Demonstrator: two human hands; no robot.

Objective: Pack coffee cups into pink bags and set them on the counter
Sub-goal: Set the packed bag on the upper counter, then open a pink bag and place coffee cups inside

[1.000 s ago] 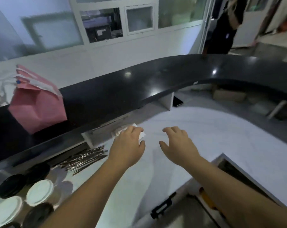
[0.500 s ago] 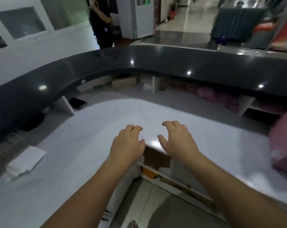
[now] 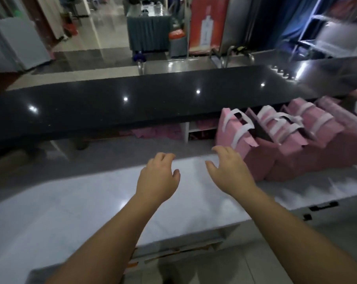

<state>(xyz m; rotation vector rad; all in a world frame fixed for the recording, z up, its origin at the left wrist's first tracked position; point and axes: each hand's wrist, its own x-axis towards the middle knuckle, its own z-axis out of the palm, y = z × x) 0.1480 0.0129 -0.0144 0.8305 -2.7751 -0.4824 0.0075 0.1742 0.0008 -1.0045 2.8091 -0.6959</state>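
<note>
- Since the bags point(image 3: 275, 138) stand in a row on the white desk point(image 3: 91, 212) at the right, tucked partly under the black ledge point(image 3: 132, 103), the nearest one lies just beyond the right hand point(image 3: 230, 171)
- Made of pink paper with white strap handles point(image 3: 241, 128), they look light and easily creased; I judge the handles or the top rim the safest hold, since squeezing the sides would likely crumple them
- Several mouths gape open and show dark insides; whether cups sit within cannot be told, and no cups are in view
- Right hand hovers above the desk near the first bag, fingers point(image 3: 220, 149) spread and bent, holding nothing
- Left hand point(image 3: 159, 177) hovers beside it, well apart from the bags, fingers point(image 3: 163, 156) loosely curled, likewise empty
- Glossy white desk top looks smooth, so a light bag may slide on it if nudged
- Black ledge above is polished and reflects ceiling lights; it seems the likely place to set packed bags
- More pink material point(image 3: 153, 133) shows on a shelf under the ledge
- Beyond lie a shiny tiled floor, a draped table point(image 3: 149, 31) and a red banner point(image 3: 206, 23); the far room is blurred
</note>
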